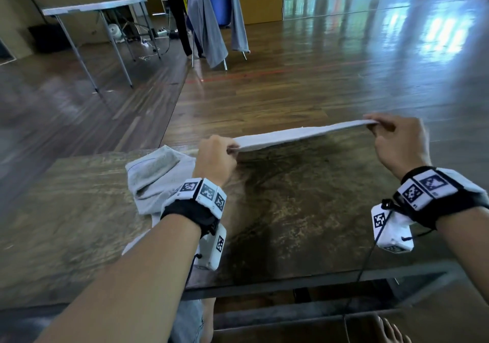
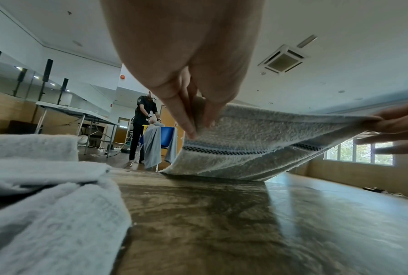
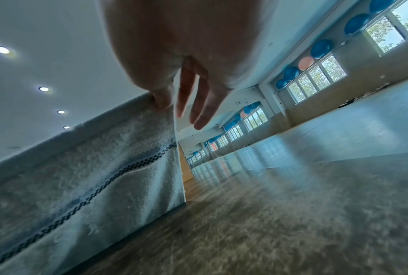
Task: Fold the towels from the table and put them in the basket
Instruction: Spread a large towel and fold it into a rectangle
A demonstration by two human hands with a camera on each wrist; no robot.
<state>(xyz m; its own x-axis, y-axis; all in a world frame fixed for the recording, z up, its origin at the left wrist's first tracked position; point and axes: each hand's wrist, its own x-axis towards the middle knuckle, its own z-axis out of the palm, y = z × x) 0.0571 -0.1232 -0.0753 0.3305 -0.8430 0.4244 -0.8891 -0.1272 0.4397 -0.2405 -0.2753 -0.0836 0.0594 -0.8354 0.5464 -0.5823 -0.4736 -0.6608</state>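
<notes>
A pale towel with a dark checked stripe (image 1: 304, 134) (image 2: 252, 148) (image 3: 92, 176) is stretched between both hands above the brown table (image 1: 291, 205). My left hand (image 1: 215, 154) (image 2: 193, 119) pinches its left corner. My right hand (image 1: 397, 136) (image 3: 167, 104) pinches the right corner with thumb and forefinger, the other fingers (image 3: 200, 109) hanging straight. In the left wrist view the towel's lower edge hangs down to the table's far side. A second, crumpled pale towel (image 1: 153, 178) (image 2: 45, 195) lies on the table to the left. No basket shows.
Beyond the table lies shiny wooden floor (image 1: 344, 64). A person (image 1: 177, 12) stands at a blue chair (image 1: 222, 4) draped with grey towels, beside a folding table (image 1: 92, 8). My bare foot (image 1: 391, 329) shows beneath the table's near edge.
</notes>
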